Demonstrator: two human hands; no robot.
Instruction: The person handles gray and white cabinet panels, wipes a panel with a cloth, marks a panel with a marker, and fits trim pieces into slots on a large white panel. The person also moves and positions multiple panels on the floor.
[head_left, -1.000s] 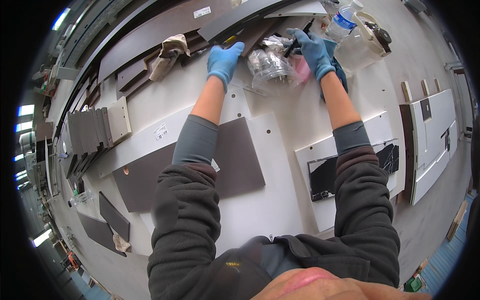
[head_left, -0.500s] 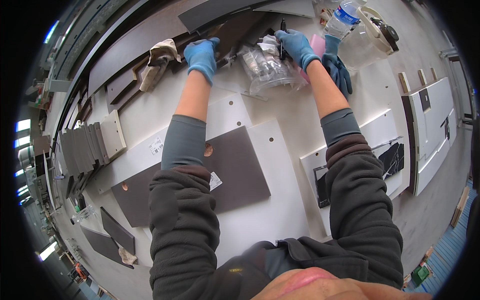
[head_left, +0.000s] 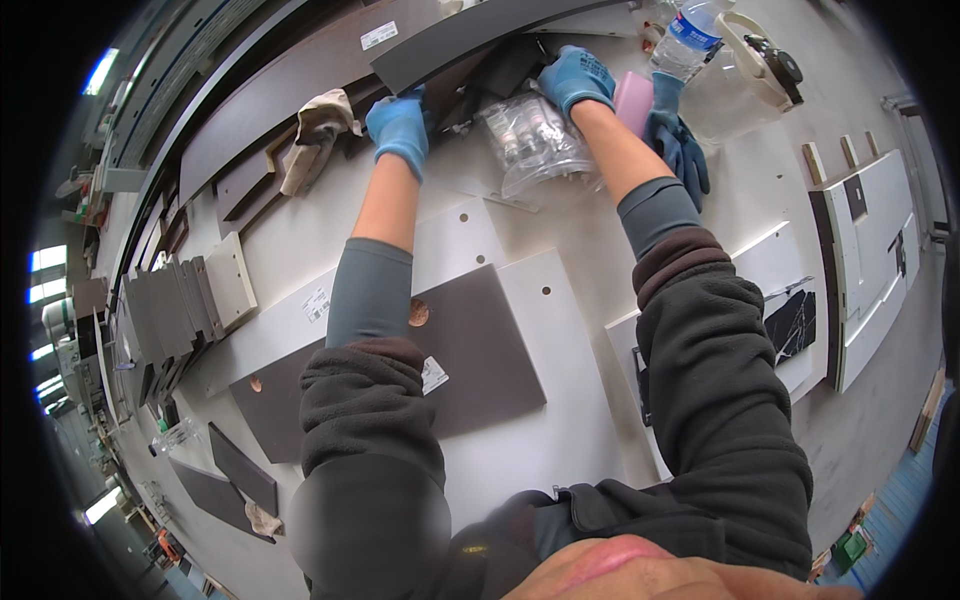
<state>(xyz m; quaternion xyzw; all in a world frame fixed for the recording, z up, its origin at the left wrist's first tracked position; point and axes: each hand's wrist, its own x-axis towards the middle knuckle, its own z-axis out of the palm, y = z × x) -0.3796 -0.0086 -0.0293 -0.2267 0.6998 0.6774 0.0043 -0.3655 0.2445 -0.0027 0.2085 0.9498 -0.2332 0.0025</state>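
Blue work gloves cover both hands, stretched out toward the far side of the table. My left hand (head_left: 398,132) is curled closed beside the near end of a long dark grey panel (head_left: 455,42); what its fingers grip is hidden. My right hand (head_left: 580,78) is closed too, with a thin dark tip of the black marker (head_left: 542,46) showing beside its fingers. Between the hands lies a black, flat-looking item (head_left: 508,68), partly under the panel. A clear plastic bag of small parts (head_left: 535,140) rests just below my right hand.
A stained cloth (head_left: 318,135) lies left of my left hand. To the right are a pink item (head_left: 632,102), spare blue gloves (head_left: 680,150), a water bottle (head_left: 690,35) and a clear jug (head_left: 735,90). A brown panel (head_left: 490,350) on white boards (head_left: 575,400) lies nearer me.
My right hand has turned and shifted slightly up, so the marker no longer stands upright in view. The long grey panel sits farther right, and the black item between the hands shows more.
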